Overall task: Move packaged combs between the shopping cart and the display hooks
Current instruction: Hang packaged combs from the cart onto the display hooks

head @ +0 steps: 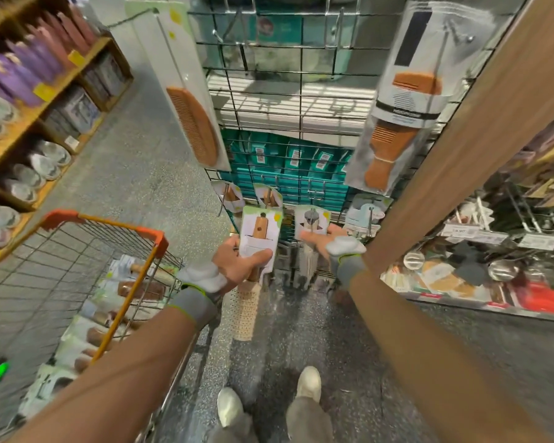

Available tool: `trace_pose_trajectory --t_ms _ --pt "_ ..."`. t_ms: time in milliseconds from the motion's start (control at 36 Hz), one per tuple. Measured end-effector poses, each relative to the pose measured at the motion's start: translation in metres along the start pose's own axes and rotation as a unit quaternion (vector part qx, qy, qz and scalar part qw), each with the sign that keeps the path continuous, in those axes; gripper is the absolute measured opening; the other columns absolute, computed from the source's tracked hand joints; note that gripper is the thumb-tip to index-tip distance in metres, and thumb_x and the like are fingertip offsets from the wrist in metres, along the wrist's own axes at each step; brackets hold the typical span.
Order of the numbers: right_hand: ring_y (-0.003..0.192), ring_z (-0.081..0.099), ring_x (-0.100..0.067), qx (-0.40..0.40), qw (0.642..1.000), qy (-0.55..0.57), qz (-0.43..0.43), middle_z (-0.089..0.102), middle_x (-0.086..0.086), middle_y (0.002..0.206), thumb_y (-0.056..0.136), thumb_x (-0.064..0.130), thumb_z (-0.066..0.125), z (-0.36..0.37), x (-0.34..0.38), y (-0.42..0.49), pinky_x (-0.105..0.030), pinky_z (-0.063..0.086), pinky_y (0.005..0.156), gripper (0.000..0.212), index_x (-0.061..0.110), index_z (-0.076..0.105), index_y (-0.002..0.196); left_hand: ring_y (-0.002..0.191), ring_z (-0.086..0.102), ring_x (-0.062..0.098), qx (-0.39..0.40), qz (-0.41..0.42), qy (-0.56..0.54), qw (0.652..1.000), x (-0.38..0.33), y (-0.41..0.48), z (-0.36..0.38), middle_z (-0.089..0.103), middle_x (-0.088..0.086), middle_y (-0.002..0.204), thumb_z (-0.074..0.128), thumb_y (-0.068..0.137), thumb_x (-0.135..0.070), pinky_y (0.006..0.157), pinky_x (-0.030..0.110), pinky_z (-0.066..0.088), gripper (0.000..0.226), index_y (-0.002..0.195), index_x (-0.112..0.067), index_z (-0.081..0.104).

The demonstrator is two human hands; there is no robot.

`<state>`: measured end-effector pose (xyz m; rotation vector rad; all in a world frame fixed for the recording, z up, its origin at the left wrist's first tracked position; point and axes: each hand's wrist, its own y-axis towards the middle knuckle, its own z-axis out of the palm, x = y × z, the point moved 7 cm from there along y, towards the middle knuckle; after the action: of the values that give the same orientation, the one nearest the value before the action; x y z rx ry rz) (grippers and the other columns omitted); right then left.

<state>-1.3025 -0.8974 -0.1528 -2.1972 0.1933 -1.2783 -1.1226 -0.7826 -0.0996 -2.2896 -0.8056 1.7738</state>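
Observation:
My left hand (237,263) grips a packaged wooden brush (258,238) by its card, its bristled end (245,311) hanging below, just in front of the wire display grid (269,100). My right hand (320,241) reaches to another carded brush (311,222) hanging on a low hook, fingers against its card; whether they curl round it I cannot tell. Packaged wooden combs hang higher: one at upper left (192,123), one at upper right (397,123). The orange-rimmed shopping cart (122,225) at my left holds several packaged combs and brushes (135,286).
Wooden shelves (45,100) with bottles and jars line the left aisle. A wooden post (461,139) rises at right, beside shelves of kitchen utensils (493,270). Teal boxes (288,161) sit behind the grid. My feet (269,401) stand on speckled floor.

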Motion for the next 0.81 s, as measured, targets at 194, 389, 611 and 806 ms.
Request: trace_pose_trajectory --t_ms 194,389,611,806 --pt "0.118 0.053 -0.031 -0.035 0.999 -0.029 0.003 0.054 -0.014 0.131 0.090 0.036 0.060 -0.010 0.018 0.023 -0.028 0.042 0.084 0.051 0.005 0.051 0.129 0.064 0.061 0.007 0.023 0.011 0.044 0.999 0.006 0.005 -0.002 0.066 -0.005 0.075 0.070 0.087 -0.019 0.051 0.009 0.049 0.012 0.080 -0.025 0.062" --pt "0.122 0.050 -0.030 -0.047 0.999 -0.013 0.008 0.051 -0.013 0.135 0.090 0.033 0.059 -0.006 0.018 0.041 -0.029 0.041 0.089 0.055 0.004 0.044 0.134 0.073 0.069 0.020 0.042 -0.002 0.087 0.995 0.015 0.010 -0.004 0.073 0.008 0.083 0.069 0.088 -0.029 0.068 0.027 0.056 0.016 0.089 -0.013 0.067" --pt "0.117 0.053 -0.026 -0.074 0.997 0.007 -0.001 0.056 -0.009 0.127 0.090 0.033 0.061 -0.003 0.017 0.039 -0.028 0.041 0.089 0.052 0.005 0.048 0.130 0.092 0.069 0.024 0.055 -0.012 0.111 0.992 0.016 0.012 -0.010 0.073 0.008 0.097 0.060 0.093 -0.037 0.086 0.040 0.055 0.029 0.103 -0.011 0.068" --pt "0.064 0.051 0.000 -0.015 0.994 0.096 0.051 0.058 0.002 0.092 0.092 0.024 0.058 0.020 -0.010 0.019 -0.009 0.041 0.056 0.053 0.004 0.041 0.137 0.093 0.067 0.027 0.076 0.009 0.091 0.993 0.006 0.012 -0.021 0.070 0.008 0.097 0.056 0.096 -0.033 0.092 0.047 0.053 0.015 0.094 -0.021 0.064"
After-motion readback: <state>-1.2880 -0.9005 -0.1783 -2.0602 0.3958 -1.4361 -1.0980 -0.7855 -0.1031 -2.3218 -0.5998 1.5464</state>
